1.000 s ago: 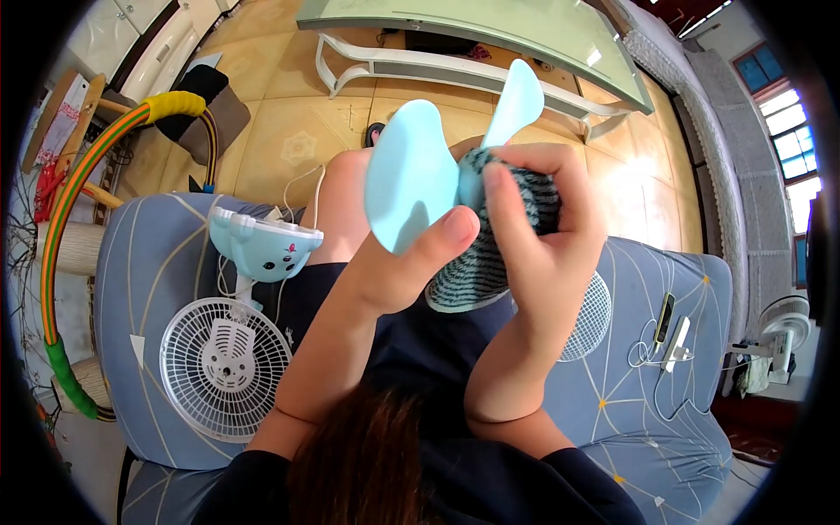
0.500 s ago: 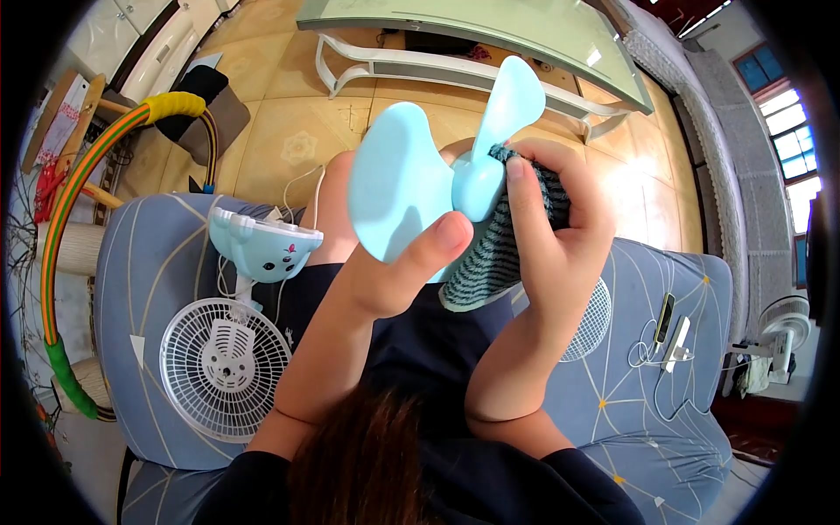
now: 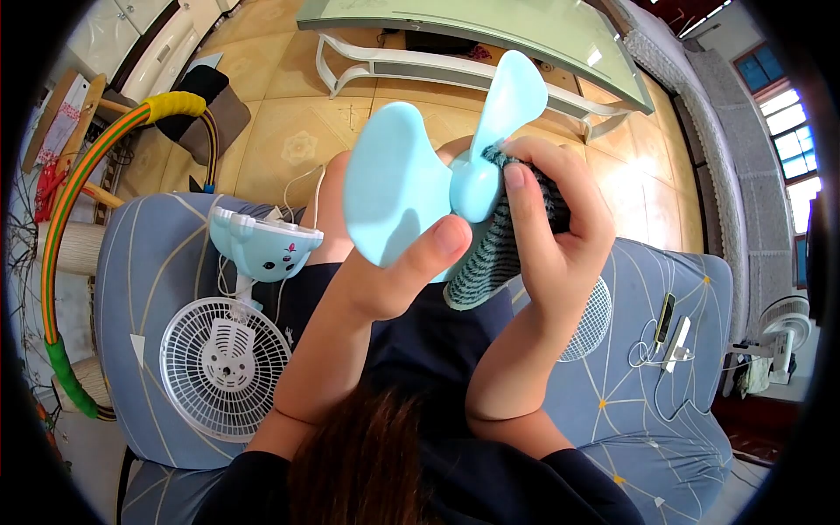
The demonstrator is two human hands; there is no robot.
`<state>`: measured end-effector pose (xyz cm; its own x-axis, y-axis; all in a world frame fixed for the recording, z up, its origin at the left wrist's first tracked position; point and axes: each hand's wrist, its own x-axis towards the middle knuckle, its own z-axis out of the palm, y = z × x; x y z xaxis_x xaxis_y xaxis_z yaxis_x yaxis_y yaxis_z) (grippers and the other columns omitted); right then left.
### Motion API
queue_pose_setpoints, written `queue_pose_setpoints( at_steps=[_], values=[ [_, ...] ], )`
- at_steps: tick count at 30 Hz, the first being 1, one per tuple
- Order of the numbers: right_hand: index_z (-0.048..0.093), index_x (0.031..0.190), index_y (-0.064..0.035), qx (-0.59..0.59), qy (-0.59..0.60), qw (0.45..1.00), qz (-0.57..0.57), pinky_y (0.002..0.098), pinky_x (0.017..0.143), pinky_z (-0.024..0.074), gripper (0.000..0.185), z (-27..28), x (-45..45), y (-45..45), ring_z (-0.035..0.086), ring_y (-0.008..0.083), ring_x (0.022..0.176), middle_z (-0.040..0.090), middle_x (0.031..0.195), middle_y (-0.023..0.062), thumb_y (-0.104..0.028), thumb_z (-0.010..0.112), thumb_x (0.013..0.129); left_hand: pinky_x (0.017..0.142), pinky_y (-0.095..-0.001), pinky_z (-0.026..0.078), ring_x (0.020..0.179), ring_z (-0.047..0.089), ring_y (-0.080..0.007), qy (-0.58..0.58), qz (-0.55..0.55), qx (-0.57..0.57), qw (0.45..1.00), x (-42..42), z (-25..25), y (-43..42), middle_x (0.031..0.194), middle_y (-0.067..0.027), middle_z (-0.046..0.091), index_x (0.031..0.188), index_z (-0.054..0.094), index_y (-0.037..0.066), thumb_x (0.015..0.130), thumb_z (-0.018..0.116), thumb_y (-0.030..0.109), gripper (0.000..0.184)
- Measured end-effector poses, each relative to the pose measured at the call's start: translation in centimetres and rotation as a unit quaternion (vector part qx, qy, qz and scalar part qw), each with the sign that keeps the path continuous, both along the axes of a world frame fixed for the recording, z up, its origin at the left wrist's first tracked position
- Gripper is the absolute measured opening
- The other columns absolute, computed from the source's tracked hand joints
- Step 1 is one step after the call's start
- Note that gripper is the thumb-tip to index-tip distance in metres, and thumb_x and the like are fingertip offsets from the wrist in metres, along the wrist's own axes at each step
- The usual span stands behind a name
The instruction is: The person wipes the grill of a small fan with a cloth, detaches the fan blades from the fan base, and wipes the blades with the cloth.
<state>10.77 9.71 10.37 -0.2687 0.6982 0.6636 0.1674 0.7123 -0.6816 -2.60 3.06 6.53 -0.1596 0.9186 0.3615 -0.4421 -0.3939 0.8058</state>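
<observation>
A light blue fan blade is held up in front of me, two of its blades spread wide and a third mostly hidden. My left hand grips it from below, thumb on the lower blade near the hub and the other fingers out of sight behind. In my right hand a dark green and grey striped cloth is pinched against the blade beside the hub. To my left on the sofa lies the fan body, with a blue base and a white rear grille.
A round front grille lies right of my lap on the blue sofa. Further right are a power strip, a phone and cables. A glass-topped table stands ahead, and a striped hoop is at left.
The fan blade has tilted slightly, its left blade shifting a little left. The cloth and my right fingers have moved slightly along the blade by the hub.
</observation>
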Motion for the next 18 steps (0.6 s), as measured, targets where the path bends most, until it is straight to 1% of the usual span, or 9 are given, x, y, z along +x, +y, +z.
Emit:
queue_pose_setpoints(
  at_steps=[2, 5, 6, 9, 10, 12, 15, 16, 18],
  values=[
    [0.072, 0.093, -0.0016, 0.022, 0.007, 1.0, 0.013, 0.0278, 0.057, 0.0429, 0.016, 0.0, -0.2, 0.1, 0.055, 0.0176, 0.063, 0.062, 0.073, 0.0079, 0.003, 0.072, 0.078, 0.085, -0.0263, 0.042, 0.1, 0.052, -0.0104, -0.014, -0.01, 0.003, 1.0, -0.1, -0.4, 0.1, 0.109, -0.0019, 0.058, 0.134, 0.051, -0.002, 0.094, 0.067, 0.035, 0.057],
    [0.073, 0.09, -0.0025, 0.035, 0.016, 0.998, 0.046, 0.0274, 0.057, 0.0423, 0.017, -0.4, -0.2, 0.5, 0.056, 0.0169, 0.063, 0.063, 0.073, 0.0071, 0.004, 0.074, 0.074, 0.095, -0.0292, 0.043, 0.113, 0.054, -0.0143, -0.052, -0.026, -0.015, 0.998, 0.2, -0.5, 0.5, 0.122, -0.0065, 0.059, 0.14, 0.047, -0.003, 0.098, 0.059, 0.041, 0.062],
    [0.074, 0.089, -0.0032, 0.061, 0.02, 0.995, 0.069, 0.0271, 0.056, 0.0421, 0.019, -0.7, -0.2, 0.9, 0.056, 0.0164, 0.062, 0.063, 0.072, 0.0064, 0.004, 0.075, 0.072, 0.099, -0.0303, 0.043, 0.117, 0.054, -0.0157, -0.067, -0.03, -0.025, 0.997, 0.4, -0.4, 0.6, 0.126, -0.008, 0.059, 0.142, 0.045, -0.003, 0.1, 0.056, 0.044, 0.065],
    [0.075, 0.09, -0.0034, 0.032, -0.009, 0.995, 0.093, 0.0268, 0.054, 0.0416, 0.02, -0.8, -0.1, 0.6, 0.057, 0.0157, 0.061, 0.062, 0.071, 0.0058, 0.004, 0.076, 0.071, 0.107, -0.0331, 0.04, 0.125, 0.052, -0.0184, -0.105, -0.034, -0.049, 0.993, 0.4, 0.3, 0.5, 0.134, -0.011, 0.057, 0.146, 0.041, -0.004, 0.102, 0.046, 0.053, 0.073],
    [0.075, 0.09, -0.0032, 0.023, -0.01, 0.995, 0.097, 0.0266, 0.053, 0.042, 0.019, -0.8, -0.2, 0.4, 0.058, 0.0152, 0.06, 0.062, 0.071, 0.0058, 0.004, 0.076, 0.072, 0.106, -0.0337, 0.041, 0.124, 0.053, -0.0186, -0.08, -0.023, -0.059, 0.995, 0.2, 0.4, 0.5, 0.133, -0.0115, 0.056, 0.147, 0.039, -0.004, 0.101, 0.043, 0.06, 0.08],
    [0.074, 0.089, -0.0029, 0.006, -0.026, 0.994, 0.108, 0.0265, 0.054, 0.0427, 0.018, -0.8, -0.1, 0.3, 0.058, 0.0154, 0.06, 0.062, 0.071, 0.006, 0.004, 0.075, 0.072, 0.098, -0.0319, 0.047, 0.118, 0.057, -0.0178, -0.065, -0.001, -0.076, 0.995, -0.1, 0.5, 0.3, 0.131, -0.0116, 0.057, 0.147, 0.039, -0.004, 0.1, 0.041, 0.063, 0.083],
    [0.073, 0.087, -0.0023, -0.008, -0.044, 0.993, 0.108, 0.0264, 0.055, 0.0438, 0.015, -0.6, 0.0, 0.1, 0.059, 0.0158, 0.06, 0.062, 0.071, 0.0064, 0.004, 0.075, 0.073, 0.072, -0.0259, 0.054, 0.101, 0.063, -0.0144, -0.055, 0.045, -0.096, 0.993, 0.2, 0.9, 0.6, 0.124, -0.0102, 0.06, 0.148, 0.038, -0.004, 0.098, 0.04, 0.068, 0.087],
    [0.072, 0.087, -0.0021, -0.012, -0.049, 0.993, 0.106, 0.0263, 0.055, 0.0441, 0.014, -0.5, 0.0, 0.0, 0.059, 0.016, 0.06, 0.062, 0.071, 0.0065, 0.004, 0.074, 0.074, 0.072, -0.0259, 0.054, 0.1, 0.063, -0.0143, -0.048, 0.03, -0.095, 0.994, -0.2, 0.8, 0.4, 0.123, -0.01, 0.061, 0.148, 0.038, -0.004, 0.098, 0.04, 0.068, 0.088],
    [0.071, 0.087, -0.0017, -0.02, -0.052, 0.995, 0.088, 0.0267, 0.055, 0.0446, 0.014, -0.2, -0.1, -0.3, 0.059, 0.0166, 0.061, 0.062, 0.072, 0.0071, 0.004, 0.074, 0.075, 0.086, -0.0309, 0.047, 0.112, 0.057, -0.0193, -0.024, 0.028, -0.1, 0.994, -0.2, 0.9, 0.4, 0.131, -0.0138, 0.056, 0.147, 0.038, -0.005, 0.096, 0.038, 0.07, 0.091]
  ],
)
